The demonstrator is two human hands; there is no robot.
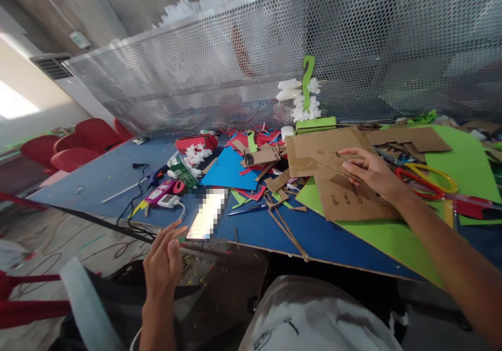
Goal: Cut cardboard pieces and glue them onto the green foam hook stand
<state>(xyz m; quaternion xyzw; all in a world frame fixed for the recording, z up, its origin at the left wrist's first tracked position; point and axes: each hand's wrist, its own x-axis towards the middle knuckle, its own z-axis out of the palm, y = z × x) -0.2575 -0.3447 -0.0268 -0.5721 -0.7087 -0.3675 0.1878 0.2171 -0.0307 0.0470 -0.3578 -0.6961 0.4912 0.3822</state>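
My left hand hovers at the table's front edge, fingers apart and holding nothing. Its fingertips are beside the lower left corner of a lit phone, whose screen is blurred out. Over a large brown cardboard sheet with printed letters is my right hand. Between its thumb and fingers is a small cardboard strip, pointing left. Part of the strip is hidden behind the fingers. A green card sheet lies under the cardboard, with yellow-handled scissors and red-handled scissors right of the hand.
Coloured paper and cardboard scraps pile up mid-table, near a blue sheet and a pen. A green paper figure with white tufts stands at the back. Left are a purple box, cables and red chairs.
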